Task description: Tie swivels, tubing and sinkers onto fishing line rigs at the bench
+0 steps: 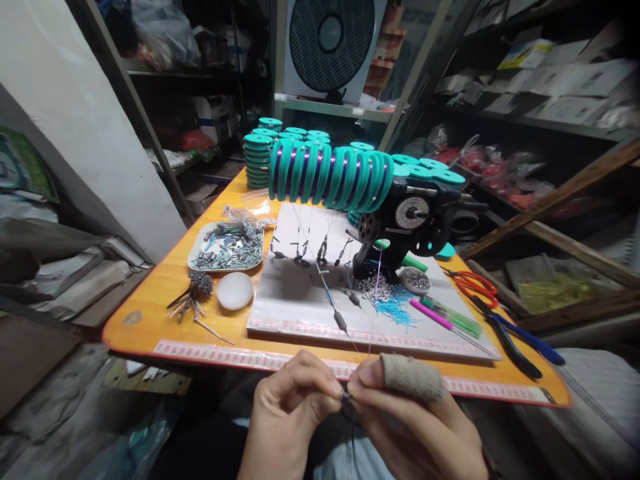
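My left hand (290, 413) and my right hand (415, 427) meet at the bottom centre, fingertips pinched together on a tiny dark piece tied to a thin line (375, 293). That line runs up to a row of teal spools (330, 175) mounted on a black winding machine (410, 227). A beige cloth sleeve (411, 377) covers one finger of my right hand. On the white board (300, 293) in front lie several rigged lines with small dark weights (341, 321).
An orange table (165, 287) holds a tray of metal parts (227, 247), a white oval stone (235, 291), a bundle of pins (197, 285), blue wire bits (395, 301), orange scissors (475, 283), blue-handled pliers (520, 337) and stacked teal spools (257, 160). Shelves surround it.
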Demonstrator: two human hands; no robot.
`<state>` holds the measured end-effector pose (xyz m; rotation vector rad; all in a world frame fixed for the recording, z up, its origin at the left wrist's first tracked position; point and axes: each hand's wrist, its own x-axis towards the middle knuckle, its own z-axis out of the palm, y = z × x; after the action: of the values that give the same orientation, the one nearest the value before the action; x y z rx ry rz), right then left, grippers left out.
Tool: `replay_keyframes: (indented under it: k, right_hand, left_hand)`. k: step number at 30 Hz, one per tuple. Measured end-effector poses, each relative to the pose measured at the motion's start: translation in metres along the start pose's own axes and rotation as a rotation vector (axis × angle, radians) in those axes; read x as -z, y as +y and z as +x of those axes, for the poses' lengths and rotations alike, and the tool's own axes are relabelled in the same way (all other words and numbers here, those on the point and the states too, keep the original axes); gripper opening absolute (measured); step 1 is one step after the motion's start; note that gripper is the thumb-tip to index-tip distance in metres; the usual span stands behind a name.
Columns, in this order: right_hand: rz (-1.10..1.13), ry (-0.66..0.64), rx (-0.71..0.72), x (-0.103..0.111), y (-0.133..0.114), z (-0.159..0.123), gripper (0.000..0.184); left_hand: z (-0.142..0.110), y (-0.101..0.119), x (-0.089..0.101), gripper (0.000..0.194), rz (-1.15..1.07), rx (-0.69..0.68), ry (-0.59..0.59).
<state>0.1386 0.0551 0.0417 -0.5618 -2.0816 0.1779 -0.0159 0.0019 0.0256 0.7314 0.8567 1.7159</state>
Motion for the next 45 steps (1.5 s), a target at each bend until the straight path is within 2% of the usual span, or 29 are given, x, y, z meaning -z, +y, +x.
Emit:
replay_keyframes:
  k: [4, 7, 11, 13, 16, 20, 26, 29, 31, 33, 35, 36, 37, 39, 41, 43, 45]
  right_hand:
    - [0.166, -0.048, -0.025, 0.004, -0.004, 0.016, 0.024]
    - [0.224, -0.099, -0.022, 0.005, -0.007, 0.022, 0.022]
    - [0.230, -0.129, 0.031, 0.004, -0.013, 0.026, 0.013]
    - [0.214, -0.118, 0.050, 0.001, -0.015, 0.026, 0.014]
    - [0.202, -0.113, 0.035, -0.002, -0.015, 0.023, 0.015]
    - [0.198, -0.109, 0.015, -0.009, -0.015, 0.016, 0.016]
    - [0.198, -0.071, 0.031, -0.023, -0.020, 0.012, 0.014]
    - [0.196, -0.033, 0.053, -0.031, -0.026, 0.012, 0.011]
    - [0.184, -0.024, 0.059, -0.034, -0.030, 0.012, 0.012]
    - [0.155, -0.045, 0.019, -0.036, -0.033, 0.010, 0.015]
    - [0.133, -0.082, -0.031, -0.035, -0.033, 0.007, 0.020]
    - [0.135, -0.089, -0.031, -0.034, -0.032, 0.006, 0.022]
    - [0.142, -0.091, -0.023, -0.033, -0.032, 0.006, 0.022]
    - [0.162, -0.086, -0.019, -0.032, -0.031, 0.008, 0.022]
    - [0.184, -0.090, -0.050, -0.031, -0.031, 0.012, 0.023]
    - [0.222, -0.095, -0.101, -0.032, -0.033, 0.017, 0.024]
    - [0.264, -0.085, -0.131, -0.034, -0.036, 0.021, 0.025]
  left_hand:
    - [0.001, 0.004, -0.004, 0.017, -0.204, 0.188, 0.016]
    - [0.002, 0.006, -0.003, 0.020, -0.251, 0.241, -0.008]
    - [0.006, 0.010, 0.008, 0.017, -0.109, 0.198, -0.105]
    - [0.007, 0.014, 0.015, 0.015, -0.018, 0.155, -0.112]
    - [0.007, 0.019, 0.021, 0.013, 0.026, 0.145, -0.036]
    - [0.007, 0.023, 0.022, 0.018, -0.029, 0.150, 0.092]
    - [0.007, 0.025, 0.018, 0.015, -0.042, 0.082, 0.103]
    - [0.003, 0.029, 0.026, 0.013, 0.042, -0.007, 0.117]
    - [0.000, 0.034, 0.040, 0.009, 0.245, -0.131, 0.113]
    - [-0.001, 0.039, 0.061, 0.013, 0.638, -0.340, 0.130]
    - [0.000, 0.042, 0.087, 0.029, 1.176, -0.580, 0.132]
    - [0.000, 0.043, 0.101, 0.037, 1.406, -0.654, 0.128]
    - [0.001, 0.043, 0.114, 0.043, 1.538, -0.725, 0.100]
    - [0.000, 0.043, 0.135, 0.050, 1.579, -0.791, 0.059]
    - [-0.003, 0.042, 0.146, 0.051, 1.512, -0.872, 0.035]
    - [-0.010, 0.041, 0.143, 0.051, 1.442, -0.949, 0.017]
    - [-0.017, 0.039, 0.124, 0.047, 1.353, -0.956, 0.010]
